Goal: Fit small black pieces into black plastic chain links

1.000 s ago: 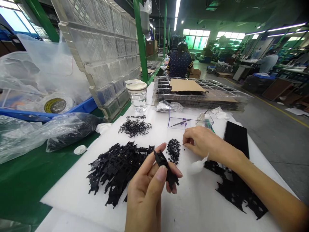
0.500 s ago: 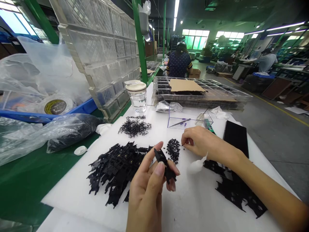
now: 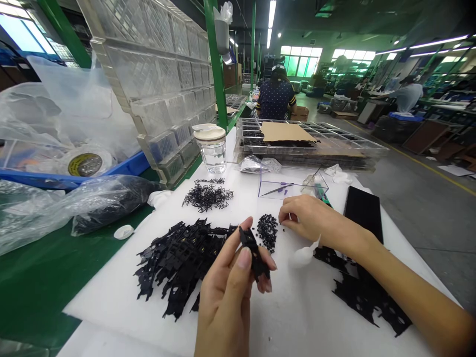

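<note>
Leftmost on the white work surface [image 3: 122,292], a spread heap of flat black plastic parts [image 3: 178,265] lies in front of a loose pile of thin, angular black pieces [image 3: 208,196]. Just beside the heap, the person's left hand [image 3: 225,292] grips a narrow black plastic part [image 3: 253,250], tilted and raised between thumb and fingers. Behind it lies a cluster of tiny black pellet-like bits [image 3: 267,230]. To the right of these, the right hand [image 3: 312,218] rests with thumb and forefinger drawn together; whether they pinch a bit cannot be told. The step in hand appears to be singling out one bit while the part is held ready; the next move seems to call for a fine fingertip pinch and a steady left hold.
</note>
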Demonstrator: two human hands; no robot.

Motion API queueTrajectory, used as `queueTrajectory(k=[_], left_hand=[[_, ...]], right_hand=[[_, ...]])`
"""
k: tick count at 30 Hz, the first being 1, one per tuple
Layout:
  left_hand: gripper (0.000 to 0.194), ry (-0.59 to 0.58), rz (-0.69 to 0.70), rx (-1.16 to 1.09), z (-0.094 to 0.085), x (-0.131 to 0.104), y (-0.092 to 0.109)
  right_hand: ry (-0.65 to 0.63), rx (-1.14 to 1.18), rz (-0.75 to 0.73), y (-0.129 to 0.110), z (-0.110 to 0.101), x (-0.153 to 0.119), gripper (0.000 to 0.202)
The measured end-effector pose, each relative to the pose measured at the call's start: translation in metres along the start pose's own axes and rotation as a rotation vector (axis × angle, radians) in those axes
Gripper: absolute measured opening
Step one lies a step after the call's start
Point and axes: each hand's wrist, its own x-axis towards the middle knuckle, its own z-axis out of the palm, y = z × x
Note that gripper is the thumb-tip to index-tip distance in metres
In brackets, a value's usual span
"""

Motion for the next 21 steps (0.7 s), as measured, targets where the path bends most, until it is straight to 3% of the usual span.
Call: queueTrajectory(k=[5,11,15,18,21], left_hand=[[0.054,-0.063,-0.036,-0.005,-0.005,0.000,-0.005],[0.025,-0.047,-0.013,-0.025,-0.003,0.002,-0.005],[0.014,-0.115,-0.004,-0.053,-0.001,0.003,-0.005],[0.017,-0.166,0.005,-0.044,-0.003,0.004,-0.006],[0.019,-0.190,0.017,-0.040,-0.004,0.004,-0.007]], right_hand=[[-0.001,0.002,-0.010,0.000,0.000,-0.001,0.023],[0.044,0.048,-0.005,-0.003,-0.011,-0.004,0.018],[0.092,0.383,-0.049,-0.020,-0.029,-0.010,0.012],[0.096,0.716,-0.119,-0.036,-0.037,-0.015,0.007],[0.102,0.896,-0.164,-0.045,-0.038,-0.017,0.003]])
